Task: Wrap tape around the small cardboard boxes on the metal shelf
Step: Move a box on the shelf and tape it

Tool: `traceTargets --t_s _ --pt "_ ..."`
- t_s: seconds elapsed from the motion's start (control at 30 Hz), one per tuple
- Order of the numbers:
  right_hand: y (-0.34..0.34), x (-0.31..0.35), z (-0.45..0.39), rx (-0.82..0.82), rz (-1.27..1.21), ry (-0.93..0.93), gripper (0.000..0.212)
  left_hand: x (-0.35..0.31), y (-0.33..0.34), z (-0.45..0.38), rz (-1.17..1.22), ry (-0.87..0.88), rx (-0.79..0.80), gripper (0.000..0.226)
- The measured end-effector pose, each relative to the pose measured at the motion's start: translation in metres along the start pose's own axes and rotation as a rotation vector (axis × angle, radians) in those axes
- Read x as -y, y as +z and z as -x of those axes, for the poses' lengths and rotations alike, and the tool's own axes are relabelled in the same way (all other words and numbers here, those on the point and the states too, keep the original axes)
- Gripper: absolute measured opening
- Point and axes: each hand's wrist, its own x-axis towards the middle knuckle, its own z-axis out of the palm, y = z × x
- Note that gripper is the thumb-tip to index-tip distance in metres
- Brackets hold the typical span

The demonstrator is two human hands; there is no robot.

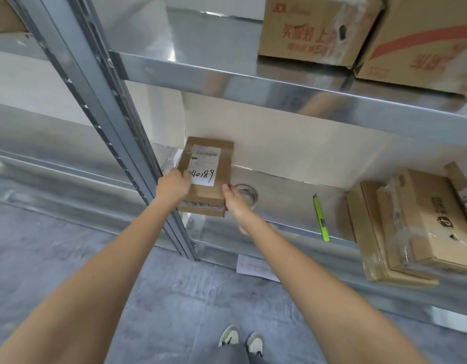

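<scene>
Fingers: those of the left hand (173, 185) are curled over the left edge and top face of a small flat brown cardboard box with a white shipping label (206, 174), partly covering the handwritten digits on the label. The thumb of the right hand (233, 203) lies along the box's right edge near its front corner; the remaining right fingers are hidden beneath or behind the box, so their spread cannot be told.

Box, position: held between both hands at the left end of the lower shiny metal shelf (279, 206), just right of the grey slotted steel upright (116, 127). It appears stacked on a second similar box, whose edge shows below the front. Clear tape glints over the label area.

Roll of clear tape (244, 195): lying flat on the shelf, just right of the box, behind the right hand.

Bright green utility knife (320, 216): on the same shelf, well right of the tape.

Pile of flat brown cardboard boxes (416, 224): right end of the shelf, some wrapped in clear tape.

Large printed brown cartons (319, 27): upper shelf, right.

White paper sheet (256, 267): on the grey floor below the shelf.
</scene>
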Motion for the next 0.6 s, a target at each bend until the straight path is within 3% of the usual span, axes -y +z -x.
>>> traceTargets --t_s 0.17,0.33,0.47,0.6 --pt "-0.004 -0.001 0.007 0.025 -0.09 0.011 0.053 0.001 0.0 0.011 0.292 -0.03 -0.043 0.041" --pt "-0.016 0.005 0.032 -0.027 -0.262 -0.086 0.046 -0.012 -0.01 0.04 0.538 0.146 -0.076 0.025" --pt "-0.058 -0.006 0.064 -0.216 -0.297 -0.183 0.029 -0.043 0.005 0.072 0.705 0.276 0.081 0.026" --pt "-0.108 -0.032 0.092 -0.385 -0.312 -0.18 0.028 -0.074 0.06 0.101 0.765 0.299 0.246 0.029"
